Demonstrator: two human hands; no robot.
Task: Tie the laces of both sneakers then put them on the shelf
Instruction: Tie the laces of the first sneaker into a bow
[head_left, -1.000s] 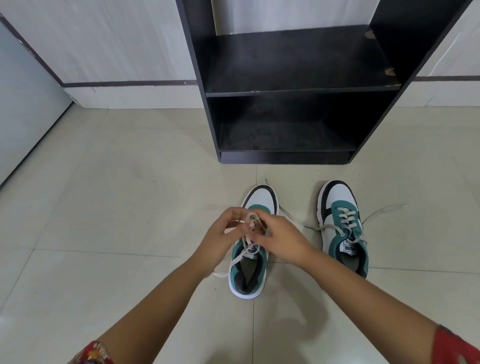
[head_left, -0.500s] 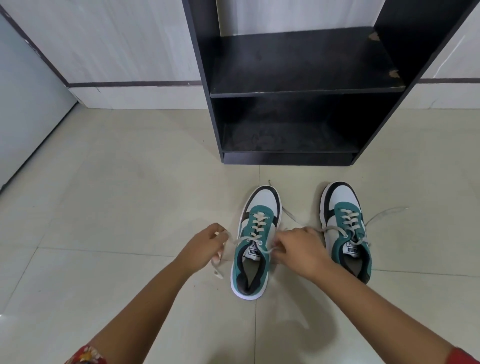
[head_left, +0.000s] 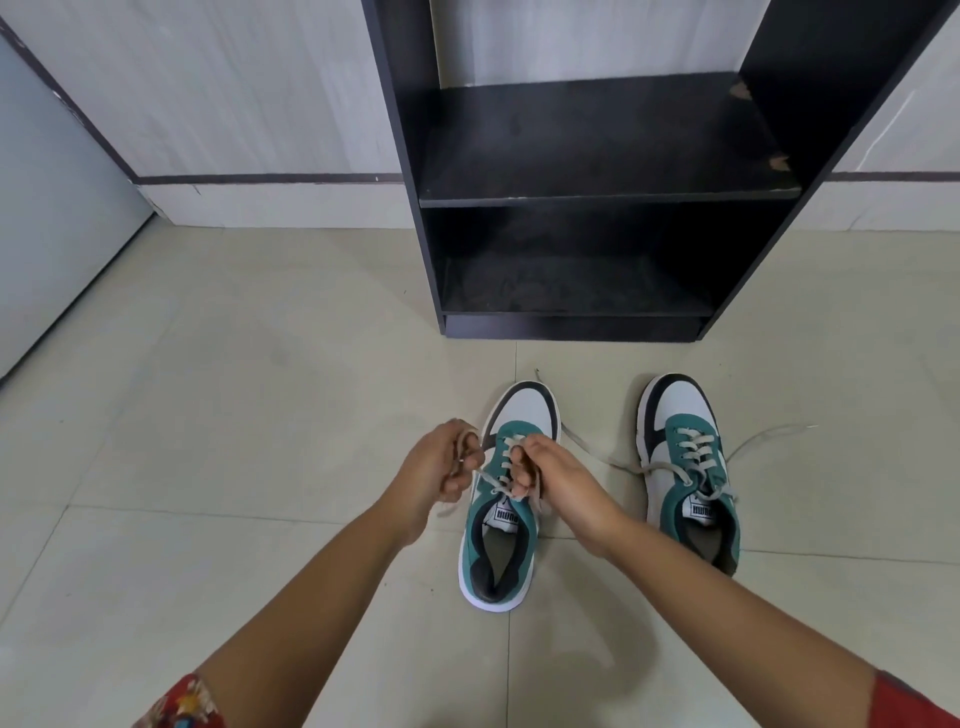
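Over the left sneaker (head_left: 501, 514), the left hand (head_left: 439, 470) and right hand (head_left: 558, 480) each pinch its laces (head_left: 488, 480) with curled fingers. The right sneaker (head_left: 688, 467) stands beside it, untied, laces trailing across the bare tile floor (head_left: 234, 415). Both toes point at the 2-tier black shelf (head_left: 597, 195), just short of its base edge.

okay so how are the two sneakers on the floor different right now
The left sneaker has both hands on its laces: left hand and right hand each pinch a strand. The right sneaker is untouched.

The right sneaker's laces trail loose across the floor; the left sneaker's are lifted.

Both are teal, white and black, toes toward the shelf.
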